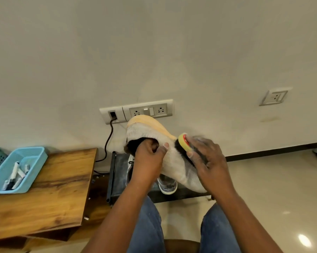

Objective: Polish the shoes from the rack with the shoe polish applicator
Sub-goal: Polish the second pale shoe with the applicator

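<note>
Left hand (148, 157) has its grip hooked into the collar of the grey knit sneaker with the peach sole (172, 157), held above the black rack (117, 172). Right hand (207, 157) clamps the yellow-capped black polish applicator (183, 145) against its side; I'd go with light, even strokes.

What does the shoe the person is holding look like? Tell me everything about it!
The shoe is pale grey, of a knit-looking fabric, with a peach-orange sole turned up toward the wall. It is held in the air, tilted, heel end up and toe pointing down to the right. The left hand grips its dark opening, fingers inside and thumb on the fabric. The right hand presses a shoe polish applicator, with a yellow sponge ring and dark head, against its side. Part of the toe is hidden behind that hand.
</note>
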